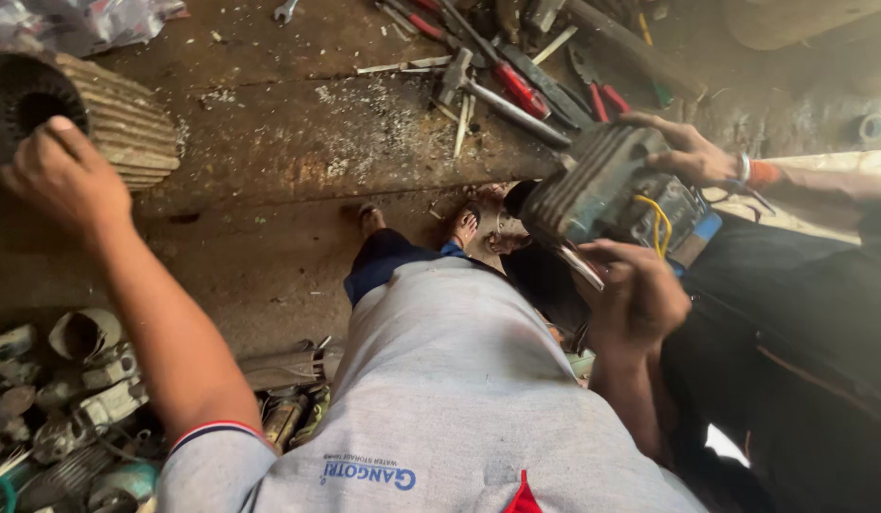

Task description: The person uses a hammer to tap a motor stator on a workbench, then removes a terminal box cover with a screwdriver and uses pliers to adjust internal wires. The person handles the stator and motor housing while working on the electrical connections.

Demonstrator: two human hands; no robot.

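At the upper left of the frame the left hand (65,176) rests on the rim of a ribbed motor shell (98,109) lying on the bench (298,142), fingers curled over its open end; the hollow inside is dark. At centre right the right hand (640,299) is clamped on the lower edge of a finned motor (602,190) with yellow wires (657,223). Another person's hand (692,152) grips its far side. Loose tools (517,81) lie along the top.
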